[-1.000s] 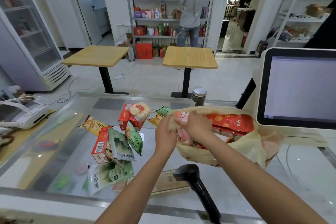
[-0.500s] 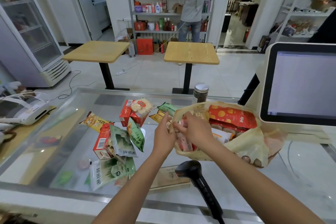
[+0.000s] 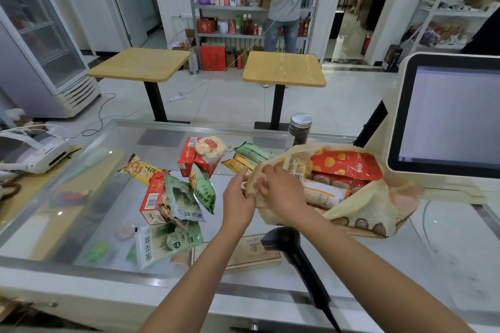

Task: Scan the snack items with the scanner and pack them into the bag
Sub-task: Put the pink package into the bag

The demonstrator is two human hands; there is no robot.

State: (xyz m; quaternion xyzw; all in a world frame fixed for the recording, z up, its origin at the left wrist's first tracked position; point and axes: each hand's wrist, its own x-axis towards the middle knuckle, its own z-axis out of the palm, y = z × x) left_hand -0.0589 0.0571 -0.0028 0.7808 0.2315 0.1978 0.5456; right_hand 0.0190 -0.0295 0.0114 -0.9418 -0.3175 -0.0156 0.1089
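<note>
A glass shop counter (image 3: 446, 246) runs across the view. Nearest on it, the black handheld scanner (image 3: 295, 257) lies untouched, just under the right forearm. Beyond it both hands meet at the near left rim of the yellowish plastic bag (image 3: 365, 205). The left hand (image 3: 238, 197) pinches the film with curled fingers from outside. The right hand (image 3: 281, 194) curls its fingers over the same edge, seemingly holding film and no packet. Inside lie a red dotted packet (image 3: 343, 165) and others. This looks like the packing step, with the mouth being widened. Left of the bag waits a heap of snack packets (image 3: 173, 197); next, one wants lifting and its barcode turned to the scanner. Farther back stand a lidded jar (image 3: 299, 130) and the till screen (image 3: 449, 116).
</note>
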